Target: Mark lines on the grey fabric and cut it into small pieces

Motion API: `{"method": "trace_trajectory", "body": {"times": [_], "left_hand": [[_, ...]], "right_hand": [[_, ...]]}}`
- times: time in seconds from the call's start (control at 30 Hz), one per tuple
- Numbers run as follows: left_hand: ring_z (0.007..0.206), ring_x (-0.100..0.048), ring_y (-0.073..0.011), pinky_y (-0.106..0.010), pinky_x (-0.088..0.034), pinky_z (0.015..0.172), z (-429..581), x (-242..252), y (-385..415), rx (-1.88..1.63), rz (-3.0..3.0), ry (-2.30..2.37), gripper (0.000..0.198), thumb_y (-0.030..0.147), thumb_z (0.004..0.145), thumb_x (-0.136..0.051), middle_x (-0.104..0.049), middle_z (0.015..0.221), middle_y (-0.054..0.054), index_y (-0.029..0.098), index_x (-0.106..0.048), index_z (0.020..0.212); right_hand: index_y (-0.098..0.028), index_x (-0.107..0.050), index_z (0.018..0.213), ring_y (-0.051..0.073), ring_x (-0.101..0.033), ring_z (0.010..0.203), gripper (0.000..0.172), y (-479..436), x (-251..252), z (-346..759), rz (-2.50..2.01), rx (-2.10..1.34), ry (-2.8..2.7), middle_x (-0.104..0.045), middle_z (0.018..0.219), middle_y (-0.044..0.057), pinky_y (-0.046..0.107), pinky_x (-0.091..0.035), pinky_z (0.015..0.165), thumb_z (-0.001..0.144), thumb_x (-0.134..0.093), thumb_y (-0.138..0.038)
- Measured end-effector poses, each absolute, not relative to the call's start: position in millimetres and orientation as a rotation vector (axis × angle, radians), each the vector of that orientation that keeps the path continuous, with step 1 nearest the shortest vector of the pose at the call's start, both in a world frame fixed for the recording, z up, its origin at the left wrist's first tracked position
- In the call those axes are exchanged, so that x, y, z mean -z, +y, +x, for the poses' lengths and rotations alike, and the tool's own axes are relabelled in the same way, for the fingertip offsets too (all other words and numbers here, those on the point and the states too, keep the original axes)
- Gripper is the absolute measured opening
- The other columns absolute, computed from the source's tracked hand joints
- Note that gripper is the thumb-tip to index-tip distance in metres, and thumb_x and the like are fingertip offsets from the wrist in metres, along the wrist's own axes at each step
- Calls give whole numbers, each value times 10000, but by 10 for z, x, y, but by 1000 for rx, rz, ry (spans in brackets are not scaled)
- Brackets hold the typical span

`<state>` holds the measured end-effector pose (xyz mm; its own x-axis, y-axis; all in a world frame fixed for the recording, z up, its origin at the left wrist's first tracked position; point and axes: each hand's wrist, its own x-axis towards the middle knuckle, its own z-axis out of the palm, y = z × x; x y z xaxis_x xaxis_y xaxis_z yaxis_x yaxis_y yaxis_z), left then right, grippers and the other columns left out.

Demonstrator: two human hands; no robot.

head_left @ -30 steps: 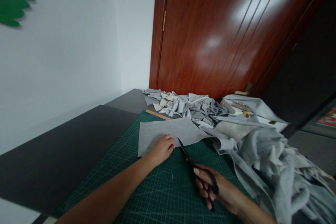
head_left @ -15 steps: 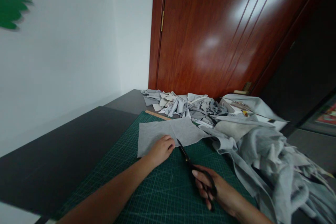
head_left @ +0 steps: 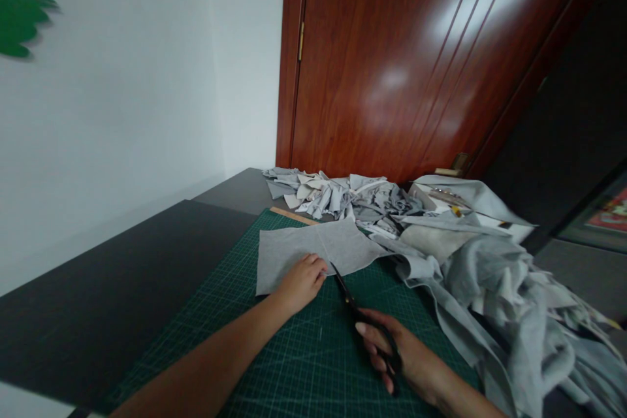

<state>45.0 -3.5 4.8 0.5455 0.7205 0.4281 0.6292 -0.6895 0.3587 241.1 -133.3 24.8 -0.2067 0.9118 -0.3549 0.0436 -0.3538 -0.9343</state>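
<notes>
A piece of light grey fabric [head_left: 289,245] lies flat on the green cutting mat [head_left: 304,366], a faint line running across its middle. At its near edge, my left hand [head_left: 304,279] has its fingers closed on the fabric. Black scissors [head_left: 347,294] are in my right hand [head_left: 386,346], with fingers through the handles. The blades look closed or nearly so, and their tip meets the fabric's near edge just right of my left fingers.
Grey fabric scraps [head_left: 337,196] are heaped at the back. A larger pile of grey cloth [head_left: 509,294] covers the right side. Behind it stands a white box [head_left: 519,230] with small items. A wooden ruler-like strip [head_left: 294,215] lies along the mat's far edge.
</notes>
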Motion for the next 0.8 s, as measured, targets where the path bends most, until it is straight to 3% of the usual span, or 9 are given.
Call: {"method": "trace_trajectory", "body": {"times": [0.1,0.27,0.5,0.8], "left_hand": [[904,-544,-195,-312,-436,817,453,-36,-39,-825,2633,1150,134,76,869,-534,-582,890,-27,182,-592,809],[895,-547,-190,-307,-442,816,444,-28,-28,-869,2611,1123,141,86,881,-526,-576,881,-29,175,-587,791],[874,-546,-175,-288,-440,807,446,-47,-54,-890,2565,1061,166,73,868,-511,-567,858,-16,186,-573,762],[836,-540,-164,-273,-436,792,443,-64,-68,-895,2527,1027,188,30,826,-506,-557,839,-2,193,-560,749]], "right_hand": [[-152,-441,1256,58,-409,433,870,-1324,-260,2445,-1380,-1643,-1182,-442,589,-88,149,-386,310,613,-724,-664],[-156,-429,1246,51,-414,423,787,-1302,-286,2555,-1376,-1706,-1193,-478,595,-80,140,-388,323,687,-684,-647],[-197,-414,1232,103,-524,548,613,-1207,-303,2595,-1284,-1862,-1178,-505,644,-55,237,-552,420,798,-629,-573],[-191,-485,984,87,-500,535,428,-1012,-320,2522,-1294,-1862,-1191,-499,638,-51,250,-560,425,816,-610,-564]]}}
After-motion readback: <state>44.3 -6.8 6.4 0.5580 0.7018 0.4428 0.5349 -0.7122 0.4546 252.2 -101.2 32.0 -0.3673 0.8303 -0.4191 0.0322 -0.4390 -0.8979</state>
